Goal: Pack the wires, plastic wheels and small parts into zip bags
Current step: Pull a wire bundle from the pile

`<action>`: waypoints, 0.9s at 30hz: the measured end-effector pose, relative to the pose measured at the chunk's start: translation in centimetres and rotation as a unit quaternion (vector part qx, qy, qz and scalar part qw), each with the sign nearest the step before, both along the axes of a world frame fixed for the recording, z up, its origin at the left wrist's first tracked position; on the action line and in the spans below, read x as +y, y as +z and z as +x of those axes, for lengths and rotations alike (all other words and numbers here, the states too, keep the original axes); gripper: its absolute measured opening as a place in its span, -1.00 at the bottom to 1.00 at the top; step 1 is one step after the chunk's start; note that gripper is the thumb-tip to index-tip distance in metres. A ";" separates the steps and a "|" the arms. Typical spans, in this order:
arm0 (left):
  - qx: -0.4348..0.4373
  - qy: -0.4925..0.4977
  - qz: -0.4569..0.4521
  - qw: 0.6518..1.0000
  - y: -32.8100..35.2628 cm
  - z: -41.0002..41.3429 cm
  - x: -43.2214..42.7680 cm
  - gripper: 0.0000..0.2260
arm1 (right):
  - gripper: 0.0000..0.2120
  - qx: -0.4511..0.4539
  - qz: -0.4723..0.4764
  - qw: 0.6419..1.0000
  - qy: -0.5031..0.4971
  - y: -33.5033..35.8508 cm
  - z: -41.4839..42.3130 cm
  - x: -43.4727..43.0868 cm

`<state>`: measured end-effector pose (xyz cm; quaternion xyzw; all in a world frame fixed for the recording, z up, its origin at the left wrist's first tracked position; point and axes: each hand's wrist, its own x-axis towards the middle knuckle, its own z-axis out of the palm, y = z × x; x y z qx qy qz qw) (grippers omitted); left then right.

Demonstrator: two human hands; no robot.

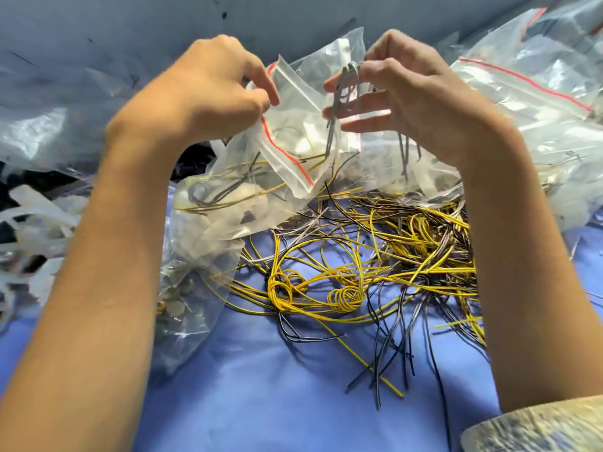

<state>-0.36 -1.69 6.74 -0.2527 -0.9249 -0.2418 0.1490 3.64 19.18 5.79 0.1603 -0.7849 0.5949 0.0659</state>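
Zip bags (538, 93) — blurred, cut off.

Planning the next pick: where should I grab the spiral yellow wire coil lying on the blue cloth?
Pinch across the wound loops of the yellow wire coil, coming straight down from above. It lies flat on the blue cloth, and its tails run into the tangle.
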 end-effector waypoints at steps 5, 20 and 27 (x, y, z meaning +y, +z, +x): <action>0.012 0.054 0.009 0.998 -0.5 -0.3 0.9 -0.79 | -0.84 -0.010 -0.030 0.999 -0.003 -0.2 -0.2 -0.2; -0.014 0.014 -0.016 1.000 -1.0 0.8 3.6 -0.64 | -0.86 -0.058 0.063 0.996 0.021 -0.5 0.0 -1.8; -0.029 -0.021 -0.013 0.999 -0.6 0.4 2.5 -0.82 | -0.91 -0.055 0.155 0.985 0.048 -0.3 0.4 -1.6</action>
